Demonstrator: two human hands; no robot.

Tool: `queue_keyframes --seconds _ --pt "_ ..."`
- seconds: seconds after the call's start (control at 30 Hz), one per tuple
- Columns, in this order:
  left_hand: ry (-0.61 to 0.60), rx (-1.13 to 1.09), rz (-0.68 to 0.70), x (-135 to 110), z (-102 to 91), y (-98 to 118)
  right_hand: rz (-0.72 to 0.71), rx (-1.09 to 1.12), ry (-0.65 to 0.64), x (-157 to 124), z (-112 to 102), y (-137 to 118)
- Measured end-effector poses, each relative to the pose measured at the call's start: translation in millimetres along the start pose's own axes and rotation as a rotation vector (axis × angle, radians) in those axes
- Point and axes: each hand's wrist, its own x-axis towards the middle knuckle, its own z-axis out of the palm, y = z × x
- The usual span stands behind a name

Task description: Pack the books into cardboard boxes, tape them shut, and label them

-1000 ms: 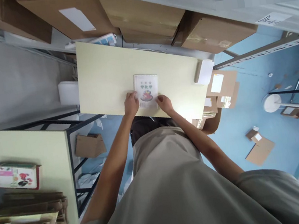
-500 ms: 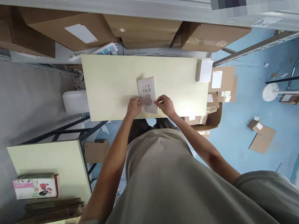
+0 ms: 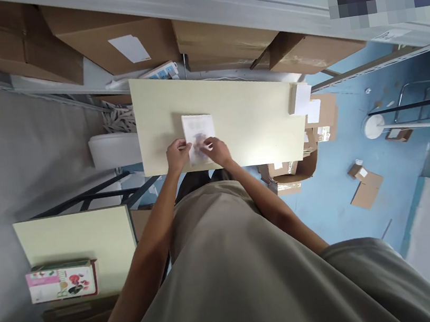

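A white, flat printed booklet or stack of cards [image 3: 198, 123] lies on the pale yellow table [image 3: 249, 119], left of the table's middle. Its print is smeared by motion. My left hand [image 3: 176, 155] has thumb and fingers closed at the left edge of the stack. Over the lower middle of it, my right hand [image 3: 218, 151] is bent inward with its fingertips pinched together. Whether a sheet is between those fingertips is too blurred to tell.
A white stack [image 3: 300, 99] stands at the table's right end. Cardboard boxes [image 3: 226, 42] line the shelf behind, near a power strip [image 3: 162, 72]. Lower left, a second table [image 3: 73, 234] bears a pink-and-white box [image 3: 62, 282]. Opened cartons [image 3: 296, 171] sit right of my body.
My right hand has moved left from the stack's right edge to over its middle. The stack and my left hand appear further left, and the whole view has shifted slightly.
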Motion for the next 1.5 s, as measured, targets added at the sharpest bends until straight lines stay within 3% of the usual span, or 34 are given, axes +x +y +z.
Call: queue_keyframes --seconds 0.07,0.13,0.23,0.4,0.57,0.7,0.83,0.93,1.0,1.07,1.13,1.2,1.27,1.37,1.5 --pt "0.008 0.123 -0.025 11 -2.1 -12 0.128 -0.045 0.108 12 -3 10" --pt "0.029 0.220 -0.040 17 -1.5 -16 0.224 -0.047 0.139 21 -7 17" --pt "0.068 0.255 -0.072 19 -0.8 -12 0.284 0.035 0.094 30 -10 22" --pt "0.006 0.195 -0.087 20 -9.5 -7 0.261 0.154 -0.016 32 -11 10" --pt "0.009 0.053 -0.101 12 -29.2 -6 -0.059 0.017 -0.063 18 -4 -46" --pt "0.201 -0.064 0.028 3 -59.6 13 -0.274 -0.087 -0.045 3 -9 -119" --pt "0.428 -0.111 0.141 -9 -91.0 55 -0.408 -0.141 -0.054 -23 -47 -177" --pt "0.388 -0.152 0.228 -26 -93.7 99 -0.498 -0.142 -0.008 -46 -100 -186" --pt "0.307 -0.173 0.298 -38 -79.9 129 -0.538 -0.089 0.030 -60 -142 -171" --pt "0.189 -0.184 0.350 -47 -53.8 153 -0.548 0.037 0.058 -69 -184 -138" --pt "0.044 -0.187 0.372 -51 -17.9 166 -0.517 0.158 0.070 -70 -218 -91" --pt "-0.094 -0.176 0.345 -47 24.3 168 -0.420 0.198 0.069 -62 -239 -40" --pt "-0.225 -0.144 0.242 -38 67.7 161 -0.253 0.128 0.089 -46 -244 8" --pt "-0.380 -0.091 0.010 -25 122.3 145 0.081 -0.072 0.110 -19 -230 61" --pt "-0.462 -0.046 -0.111 -22 158.8 127 0.275 -0.164 0.115 -3 -197 100"
